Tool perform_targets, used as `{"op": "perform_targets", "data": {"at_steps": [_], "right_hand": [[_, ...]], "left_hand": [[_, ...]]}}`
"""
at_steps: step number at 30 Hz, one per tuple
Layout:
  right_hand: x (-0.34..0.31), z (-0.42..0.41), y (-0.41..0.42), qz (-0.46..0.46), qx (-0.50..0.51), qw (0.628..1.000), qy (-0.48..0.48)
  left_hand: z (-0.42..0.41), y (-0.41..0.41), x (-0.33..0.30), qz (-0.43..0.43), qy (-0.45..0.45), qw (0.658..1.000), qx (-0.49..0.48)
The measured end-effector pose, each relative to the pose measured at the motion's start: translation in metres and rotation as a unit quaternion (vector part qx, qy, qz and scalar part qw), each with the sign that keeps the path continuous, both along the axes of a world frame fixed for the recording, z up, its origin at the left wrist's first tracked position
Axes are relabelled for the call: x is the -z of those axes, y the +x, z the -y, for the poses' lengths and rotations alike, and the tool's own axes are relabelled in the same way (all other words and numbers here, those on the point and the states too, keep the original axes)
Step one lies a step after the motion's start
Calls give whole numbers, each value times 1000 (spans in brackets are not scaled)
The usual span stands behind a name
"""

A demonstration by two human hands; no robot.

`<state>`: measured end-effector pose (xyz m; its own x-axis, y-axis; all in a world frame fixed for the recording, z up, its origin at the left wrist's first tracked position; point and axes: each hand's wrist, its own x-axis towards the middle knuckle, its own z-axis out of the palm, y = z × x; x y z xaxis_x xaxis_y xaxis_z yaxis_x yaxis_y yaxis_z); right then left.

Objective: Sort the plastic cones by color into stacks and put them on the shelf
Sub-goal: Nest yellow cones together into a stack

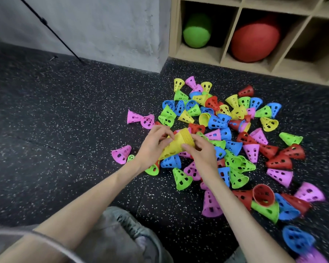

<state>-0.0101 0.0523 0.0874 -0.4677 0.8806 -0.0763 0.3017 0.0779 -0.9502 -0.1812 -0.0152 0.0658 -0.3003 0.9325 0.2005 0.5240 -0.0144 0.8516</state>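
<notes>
Both hands are holding a stack of yellow cones (176, 144) above the floor, the stack lying tilted with its ribbed rims pointing up and away toward the shelf and its narrow end pointing down toward the person. The left hand (154, 144) is gripping the narrow end, fingers curled over the top of the stack. The right hand (201, 151) is gripping the rim end, thumb and fingers curled round it. Below and beyond the hands, a pile of loose perforated cones (222, 130) in yellow, green, blue, red and pink is lying scattered on the black speckled rubber floor (55, 111), most on their sides, some nested or overlapping. Two pink cones (140, 118) are lying touching each other at the pile's left edge, and another pink cone (121, 154) is lying apart from the pile, just left of the left wrist. A wooden cubby shelf (222, 59) is standing on the floor beyond the pile, against a grey wall (103, 29); a green foam roller (197, 32) is occupying one lower compartment and a red ball (254, 39) the next one to the right. No cone stacks are sitting in the visible compartments. A thin black pole (51, 31) is slanting down across the wall to the floor.
</notes>
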Motion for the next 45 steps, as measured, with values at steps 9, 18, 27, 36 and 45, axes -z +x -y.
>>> {"op": "perform_targets", "data": {"at_steps": [9,18,27,36,45], "right_hand": [[15,7,-7,6,-18,1000,14],[23,6,-10,-19,-41,999,-7],[33,4,3,25,-75,997,-25],[46,4,40,39,-94,994,-42],[49,-25,83,61,-73,995,-43]], "left_hand": [[9,10,6,79,11,996,-41],[16,8,22,98,-44,994,3],[21,19,37,104,-72,991,38],[18,43,54,88,-95,989,66],[-10,79,58,112,-110,985,73]]}}
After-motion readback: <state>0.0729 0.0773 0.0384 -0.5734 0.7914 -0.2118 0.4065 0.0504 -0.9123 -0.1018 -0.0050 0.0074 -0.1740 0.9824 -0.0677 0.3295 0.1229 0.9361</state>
